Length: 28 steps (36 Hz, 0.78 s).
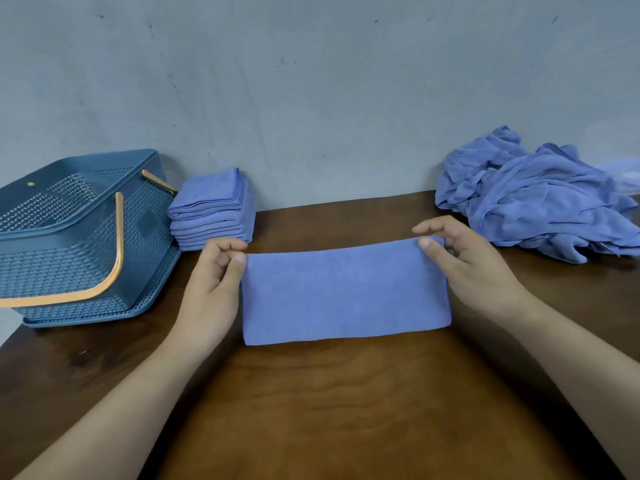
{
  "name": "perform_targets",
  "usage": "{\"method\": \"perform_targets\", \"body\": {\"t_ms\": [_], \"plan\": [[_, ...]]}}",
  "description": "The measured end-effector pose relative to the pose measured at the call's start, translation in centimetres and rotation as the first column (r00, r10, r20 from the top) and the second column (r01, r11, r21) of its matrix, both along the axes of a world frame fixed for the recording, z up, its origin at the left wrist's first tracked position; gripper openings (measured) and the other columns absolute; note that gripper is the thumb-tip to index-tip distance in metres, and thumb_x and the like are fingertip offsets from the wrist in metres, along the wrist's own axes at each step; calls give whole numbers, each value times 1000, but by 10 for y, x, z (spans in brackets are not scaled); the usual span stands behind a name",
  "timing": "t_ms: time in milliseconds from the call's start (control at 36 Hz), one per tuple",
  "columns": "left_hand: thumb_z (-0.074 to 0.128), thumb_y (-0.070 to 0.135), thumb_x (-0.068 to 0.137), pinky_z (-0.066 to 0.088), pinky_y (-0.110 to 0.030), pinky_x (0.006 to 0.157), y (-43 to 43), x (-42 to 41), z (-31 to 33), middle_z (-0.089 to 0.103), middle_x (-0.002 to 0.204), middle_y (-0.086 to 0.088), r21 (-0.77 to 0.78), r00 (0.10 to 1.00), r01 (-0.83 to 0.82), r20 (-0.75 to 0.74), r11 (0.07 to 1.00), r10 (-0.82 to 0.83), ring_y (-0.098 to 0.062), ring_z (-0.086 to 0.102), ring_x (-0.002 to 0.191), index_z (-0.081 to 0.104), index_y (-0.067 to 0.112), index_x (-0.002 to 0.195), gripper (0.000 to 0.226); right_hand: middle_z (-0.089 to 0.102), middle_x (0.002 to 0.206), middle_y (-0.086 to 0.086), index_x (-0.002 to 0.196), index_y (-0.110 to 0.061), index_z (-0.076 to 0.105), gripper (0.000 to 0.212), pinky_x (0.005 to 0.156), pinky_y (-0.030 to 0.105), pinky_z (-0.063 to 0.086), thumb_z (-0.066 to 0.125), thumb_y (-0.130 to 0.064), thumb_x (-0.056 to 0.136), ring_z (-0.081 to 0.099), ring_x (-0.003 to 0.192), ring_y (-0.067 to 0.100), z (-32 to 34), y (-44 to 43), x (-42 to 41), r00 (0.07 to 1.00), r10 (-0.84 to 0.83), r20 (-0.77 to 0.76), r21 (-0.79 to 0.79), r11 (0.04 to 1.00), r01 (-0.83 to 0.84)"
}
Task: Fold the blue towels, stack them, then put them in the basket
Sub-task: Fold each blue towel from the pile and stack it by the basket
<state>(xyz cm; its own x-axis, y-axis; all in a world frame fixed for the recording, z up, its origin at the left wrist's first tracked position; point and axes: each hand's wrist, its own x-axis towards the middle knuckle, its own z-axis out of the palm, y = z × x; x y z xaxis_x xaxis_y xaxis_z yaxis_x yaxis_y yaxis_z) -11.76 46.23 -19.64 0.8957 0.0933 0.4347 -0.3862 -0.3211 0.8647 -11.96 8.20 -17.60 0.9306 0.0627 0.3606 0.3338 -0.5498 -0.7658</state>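
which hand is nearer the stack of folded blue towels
Left. The left hand sits just in front of the folded blue towel stack; the right hand is far to its right.

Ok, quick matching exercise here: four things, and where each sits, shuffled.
1 blue perforated plastic basket with orange handles
2 stack of folded blue towels
3 heap of crumpled blue towels
4 flat rectangular blue towel

A right end of brown wooden table
B pinched by left hand and right hand
C left end of table
D next to basket

Pairs: 1-C, 2-D, 3-A, 4-B
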Motion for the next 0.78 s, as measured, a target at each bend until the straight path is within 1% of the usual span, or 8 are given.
{"method": "perform_targets", "body": {"t_ms": [83,194,278,333,444,500,639,778], "plan": [[55,28,106,42,-36,81,-2,28,4,61,83,12,-5,1000,-22,8,1000,22,-9,55,79,61,33,110,9,61,85,9,115,-43,64,12,71,35,44,55,-38,109,54,74,19,4,4,27,1000,-13,-4,-20,1000,13],[54,26,108,43,-38,80,-2,65,-4,68,89,8,85,993,-56,-95,995,64,-18,59,83,61,34,107,11,67,90,4,113,-44,62,10,77,44,52,55,-40,108,63,84,23,-18,6,68,998,-49,-38,-65,997,46],[54,31,109,44,-35,76,0,79,-20,70,98,8,266,969,-13,-236,964,78,-14,65,91,61,35,110,8,69,101,-12,126,-36,61,21,81,29,51,56,-44,107,67,103,12,-44,7,84,990,-63,-127,-102,993,51],[55,34,108,44,-31,75,-1,80,-27,69,100,12,341,960,14,-269,940,84,-5,64,92,61,35,112,8,69,100,-12,129,-34,60,26,82,26,50,59,-44,105,67,102,7,-53,6,87,983,-99,-154,-122,989,81],[63,30,104,49,-27,77,0,76,-33,67,97,7,406,969,38,-237,913,65,-5,62,86,59,37,117,15,66,93,-10,124,-42,54,27,73,25,46,64,-29,103,64,85,5,-59,2,86,985,-92,-143,-157,985,69],[63,27,104,50,-28,78,1,77,-35,67,97,6,422,970,28,-229,906,77,-5,63,87,59,38,118,18,65,91,-11,124,-40,56,30,71,22,43,64,-22,102,62,82,3,-62,0,85,989,-89,-120,-160,985,69],[61,22,105,42,-23,62,0,80,-32,60,82,10,400,983,-49,-144,915,115,-5,56,70,60,37,113,17,63,86,-8,123,-39,59,26,69,26,47,63,-22,104,61,76,8,-65,-1,88,992,-78,-95,-176,982,60],[60,24,106,49,-32,64,-6,85,-31,61,80,4,478,983,-47,-133,877,125,-9,59,73,58,33,113,12,64,85,-9,122,-39,60,25,70,31,51,62,-22,104,61,76,8,-67,-2,89,993,-82,-79,-197,978,65]]}}
